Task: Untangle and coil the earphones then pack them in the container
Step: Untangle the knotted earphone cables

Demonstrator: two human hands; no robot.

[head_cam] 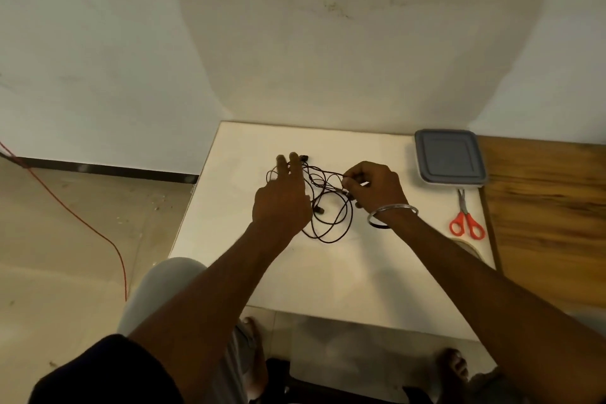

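- The earphones (328, 203) lie as a loose tangle on the white table (328, 279), between our two hands. The container (449, 156) stands well apart to the right, at the far corner, with its grey lid on.
- If we pull the cord sideways while the loops cross each other, we think a knot can tighten in the middle instead of opening.
- Our left fingers only lie on the cord. With a strong pull the whole tangle may slide under them, and nothing comes free.
- The cord is thin, so a sharp tug close to a bud may strain the joint there.
- The scissors (465, 220) lie near our right forearm, and a wide sweep of this arm could push them.
- The lid must come off before packing, and a coil held in one hand may spring loose meanwhile.
- Our left hand (282, 200) is flat, with the fingers straight and a little spread. It reaches over the far left part of the tangle and seems to touch the cord beside one bud. It grasps nothing.
- Our right hand (377, 188) is curled, and thumb and forefinger pinch a strand at the right side of the tangle. Whether a second strand is inside the pinch, we cannot tell.
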